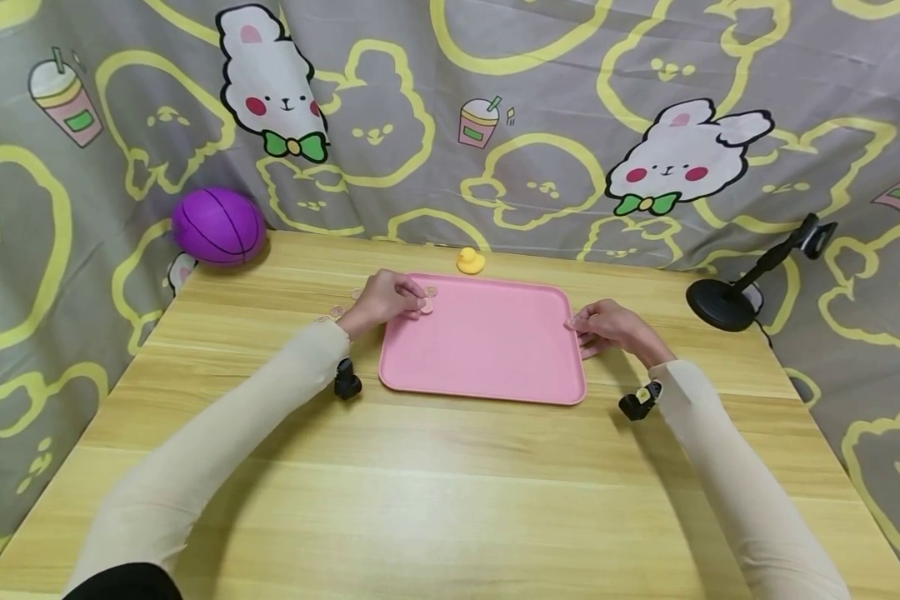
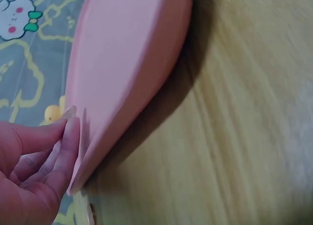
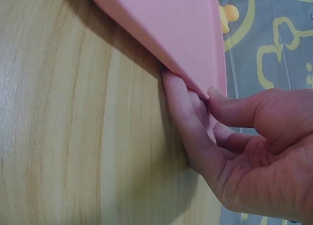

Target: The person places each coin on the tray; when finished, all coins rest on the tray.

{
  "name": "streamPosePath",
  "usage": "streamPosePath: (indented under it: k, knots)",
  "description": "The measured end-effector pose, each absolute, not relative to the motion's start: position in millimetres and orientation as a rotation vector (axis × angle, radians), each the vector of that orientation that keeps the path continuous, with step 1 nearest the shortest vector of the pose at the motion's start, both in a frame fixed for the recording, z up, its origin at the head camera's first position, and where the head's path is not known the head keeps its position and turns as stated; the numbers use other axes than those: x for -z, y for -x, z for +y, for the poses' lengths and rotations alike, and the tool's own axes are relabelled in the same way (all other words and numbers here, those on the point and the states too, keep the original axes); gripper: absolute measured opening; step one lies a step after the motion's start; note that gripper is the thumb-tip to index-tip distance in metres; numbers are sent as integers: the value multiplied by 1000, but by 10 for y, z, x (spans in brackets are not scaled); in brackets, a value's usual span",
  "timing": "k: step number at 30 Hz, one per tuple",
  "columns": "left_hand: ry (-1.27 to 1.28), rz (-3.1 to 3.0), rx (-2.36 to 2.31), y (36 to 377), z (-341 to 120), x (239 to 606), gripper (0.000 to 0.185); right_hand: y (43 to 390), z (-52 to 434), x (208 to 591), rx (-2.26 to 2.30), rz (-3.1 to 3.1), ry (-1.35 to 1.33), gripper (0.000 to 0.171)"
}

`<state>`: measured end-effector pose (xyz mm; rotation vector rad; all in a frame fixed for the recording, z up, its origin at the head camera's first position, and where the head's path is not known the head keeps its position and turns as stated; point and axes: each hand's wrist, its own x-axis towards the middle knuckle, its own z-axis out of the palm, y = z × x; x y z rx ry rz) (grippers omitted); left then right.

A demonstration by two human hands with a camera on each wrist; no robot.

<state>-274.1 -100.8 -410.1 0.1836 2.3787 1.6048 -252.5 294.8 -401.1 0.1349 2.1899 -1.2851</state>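
The pink tray lies flat on the wooden worktop, at the centre of the head view. The right hand is at the tray's right edge: in the right wrist view its thumb lies on top of the rim and its fingers are tucked beneath, so this grip is closed on the tray. The left hand is at the tray's upper-left corner; its fingertips pinch a small pale disc against the rim, and further discs lie on the worktop just left of it. The left grip is therefore closed on the disc, not on the tray itself. To handle the tray well, judged from this position, keep the right thumb pressing down over the rim while the fingers support from below, and hold both edges level so that the tray does not tip toward either side. Keep the pinched disc flat against the rim, since a narrow pinch may slip. A yellow duck stands just beyond the tray's far edge, and a purple ball rests at the upper left; keep movements clear of both.
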Motion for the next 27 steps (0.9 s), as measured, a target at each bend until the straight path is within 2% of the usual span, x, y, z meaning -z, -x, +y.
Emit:
streamPosePath:
  k: [23,27]
  knots:
    - [-286,2669,-1345,2719,-897,4162,6,2514,2964,4016,1279,2198,-131,25]
    - [-291,2699,-1300,2716,-898,4165,9,2521,2948,4006,1255,2208,-115,25]
